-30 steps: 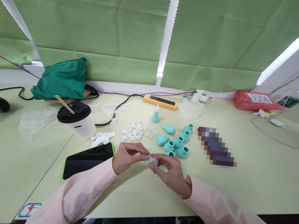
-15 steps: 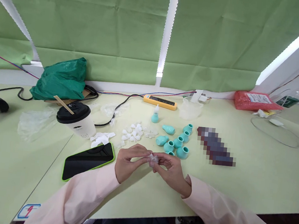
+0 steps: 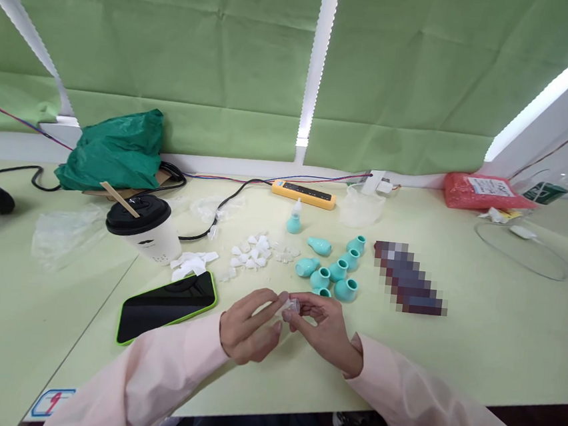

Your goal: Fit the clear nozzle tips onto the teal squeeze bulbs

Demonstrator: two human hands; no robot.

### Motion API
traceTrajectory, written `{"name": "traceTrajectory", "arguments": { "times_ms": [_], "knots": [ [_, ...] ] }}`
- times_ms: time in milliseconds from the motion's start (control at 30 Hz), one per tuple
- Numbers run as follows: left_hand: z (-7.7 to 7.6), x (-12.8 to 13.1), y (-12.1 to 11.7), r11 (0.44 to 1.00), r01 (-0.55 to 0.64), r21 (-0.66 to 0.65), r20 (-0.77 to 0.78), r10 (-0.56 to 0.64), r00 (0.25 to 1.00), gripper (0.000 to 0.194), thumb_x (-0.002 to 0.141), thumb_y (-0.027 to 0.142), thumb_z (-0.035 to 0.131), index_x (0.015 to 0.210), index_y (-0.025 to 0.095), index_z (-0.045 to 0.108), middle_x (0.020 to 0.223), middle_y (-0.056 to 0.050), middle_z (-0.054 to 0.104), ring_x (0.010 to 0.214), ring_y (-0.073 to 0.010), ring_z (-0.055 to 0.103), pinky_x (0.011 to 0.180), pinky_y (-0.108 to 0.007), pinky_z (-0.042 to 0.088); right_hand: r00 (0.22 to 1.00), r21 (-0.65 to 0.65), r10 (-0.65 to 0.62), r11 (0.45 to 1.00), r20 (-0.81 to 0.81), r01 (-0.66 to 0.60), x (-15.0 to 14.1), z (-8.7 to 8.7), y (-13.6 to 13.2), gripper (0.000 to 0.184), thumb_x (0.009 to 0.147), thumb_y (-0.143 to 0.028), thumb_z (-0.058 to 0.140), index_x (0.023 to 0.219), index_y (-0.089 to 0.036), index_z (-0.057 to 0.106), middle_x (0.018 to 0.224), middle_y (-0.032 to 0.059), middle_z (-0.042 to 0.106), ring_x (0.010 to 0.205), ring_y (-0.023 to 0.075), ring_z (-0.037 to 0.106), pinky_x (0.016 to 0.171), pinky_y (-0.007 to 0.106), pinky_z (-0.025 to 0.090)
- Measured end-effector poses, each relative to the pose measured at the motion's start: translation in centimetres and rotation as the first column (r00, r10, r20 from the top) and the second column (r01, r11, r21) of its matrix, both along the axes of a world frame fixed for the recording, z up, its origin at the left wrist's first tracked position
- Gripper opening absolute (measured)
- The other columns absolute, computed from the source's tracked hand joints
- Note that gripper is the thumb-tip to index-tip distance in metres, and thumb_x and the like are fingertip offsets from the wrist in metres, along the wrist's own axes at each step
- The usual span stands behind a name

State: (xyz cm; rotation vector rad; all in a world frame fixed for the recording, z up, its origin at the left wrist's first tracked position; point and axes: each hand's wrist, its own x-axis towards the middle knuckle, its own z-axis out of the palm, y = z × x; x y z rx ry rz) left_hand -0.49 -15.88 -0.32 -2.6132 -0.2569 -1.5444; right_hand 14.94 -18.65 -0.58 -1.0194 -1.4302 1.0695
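My left hand and my right hand meet over the near middle of the green table. Both pinch one small clear plastic piece between their fingertips. Just beyond them lie several teal rubber bulbs, one standing upright with a clear tip. To the left of the bulbs is a heap of small white and clear plastic parts. Both arms wear pale pink sleeves.
A phone in a green case lies left of my hands. Behind it stand a lidded paper cup with a wooden stick, a green bag, black cables, a yellow power strip and a red packet.
My left hand has turned and dropped a little, its fingers curling lower under the clear piece. My right hand has stayed almost in place, still pinching it.
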Motion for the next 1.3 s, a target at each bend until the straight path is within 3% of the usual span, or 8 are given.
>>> {"name": "traceTrajectory", "arguments": {
  "times_ms": [67, 133, 267, 433, 767, 967, 1067, 1300],
  "knots": [
    [-0.2, 0.1, -0.3, 1.0, 0.009, 0.008, -0.001, -0.009, 1.0, 0.024, 0.062, 0.001, 0.051, 0.078, 0.019, 0.049, 0.099, -0.011, 0.058, 0.085, -0.0229, 0.054, 0.058, -0.035, 0.049, 1.0, -0.006, 0.026, 1.0, -0.008, -0.026, 0.0, 0.0, -0.1, 0.017, 0.065, -0.024, 0.06, 0.081, -0.017, 0.06, 0.058, -0.0013, 0.056, 0.046, 0.0087, 0.053, 0.047, 0.023, 0.049],
    [-0.1, 0.3, -0.8, 0.982, -0.027, -0.188, 0.027, 0.032, 0.999, 0.027, 0.064, 0.003, 0.05, 0.085, 0.02, 0.05, 0.095, -0.009, 0.059, 0.084, -0.0208, 0.055, 0.059, -0.032, 0.049, 0.999, -0.025, 0.045, 0.999, -0.027, -0.045, 0.0, 0.1, -0.2, 0.017, 0.065, -0.024, 0.06, 0.08, -0.016, 0.06, 0.058, -0.0011, 0.056, 0.046, 0.0093, 0.054, 0.047, 0.023, 0.049],
    [0.9, 0.8, -1.3, 0.821, -0.036, -0.57, 0.096, 0.11, 0.989, 0.05, 0.065, 0.012, 0.053, 0.112, 0.018, 0.037, 0.093, -0.01, 0.058, 0.087, -0.0206, 0.052, 0.07, -0.037, 0.046, 0.996, -0.053, 0.028, 0.998, -0.08, -0.033, 0.2, 0.4, -0.1, 0.017, 0.066, -0.025, 0.06, 0.08, -0.015, 0.058, 0.059, 0.0003, 0.06, 0.048, 0.0113, 0.057, 0.05, 0.025, 0.051],
    [1.9, 0.8, -0.8, 0.845, -0.107, -0.525, -0.016, 0.116, 0.993, 0.029, 0.066, 0.017, 0.057, 0.095, 0.019, 0.052, 0.104, -0.011, 0.055, 0.09, -0.021, 0.048, 0.077, -0.041, 0.039, 0.993, -0.093, 0.005, 0.995, -0.117, -0.016, 0.3, 0.6, 0.0, 0.016, 0.066, -0.025, 0.061, 0.079, -0.015, 0.059, 0.064, 0.0023, 0.064, 0.054, 0.0139, 0.061, 0.053, 0.027, 0.053],
    [2.1, 0.9, -0.7, 0.826, -0.076, -0.559, -0.012, 0.084, 0.996, 0.016, 0.069, 0.018, 0.055, 0.085, 0.018, 0.054, 0.088, -0.008, 0.059, 0.082, -0.0185, 0.048, 0.073, -0.036, 0.04, 0.999, -0.044, 0.045, 0.998, -0.029, -0.046, 0.4, 0.9, 0.0, 0.019, 0.064, -0.026, 0.062, 0.08, -0.016, 0.06, 0.07, 0.003, 0.064, 0.06, 0.0145, 0.06, 0.056, 0.028, 0.053],
    [1.5, 0.7, -0.1, 0.679, -0.012, -0.734, -0.096, -0.087, 0.992, 0.073, 0.067, 0.03, 0.055, 0.127, 0.017, 0.015, 0.128, -0.014, 0.031, 0.11, -0.0254, 0.032, 0.087, -0.043, 0.032, 0.981, 0.202, -0.187, 0.964, 0.056, 0.172, 1.6, 1.7, 0.6, 0.013, 0.067, -0.022, 0.06, 0.078, -0.017, 0.057, 0.068, 0.0029, 0.061, 0.058, 0.0135, 0.057, 0.056, 0.028, 0.05],
    [0.7, 1.4, 0.9, 0.637, -0.149, -0.756, -0.179, 0.018, 0.984, 0.062, 0.076, 0.028, 0.045, 0.128, 0.021, 0.012, 0.129, -0.01, 0.029, 0.111, -0.0242, 0.028, 0.09, -0.043, 0.027, 0.961, 0.236, -0.277, 0.934, 0.005, 0.268, 2.1, 1.8, 0.9, 0.011, 0.07, -0.024, 0.056, 0.078, -0.017, 0.055, 0.062, 0.0019, 0.059, 0.052, 0.0127, 0.056, 0.053, 0.028, 0.048],
    [-1.5, 5.1, 3.2, 0.711, -0.438, -0.551, -0.451, 0.189, 0.872, 0.053, 0.072, 0.033, 0.048, 0.121, 0.024, 0.032, 0.134, -0.01, 0.015, 0.111, -0.0345, 0.019, 0.083, -0.052, 0.022, 0.973, 0.239, -0.23, 0.944, -0.008, 0.226, 2.0, 0.9, 0.7, 0.012, 0.07, -0.024, 0.056, 0.081, -0.018, 0.055, 0.068, 0.0036, 0.06, 0.06, 0.0154, 0.057, 0.055, 0.029, 0.048]
  ]
}}
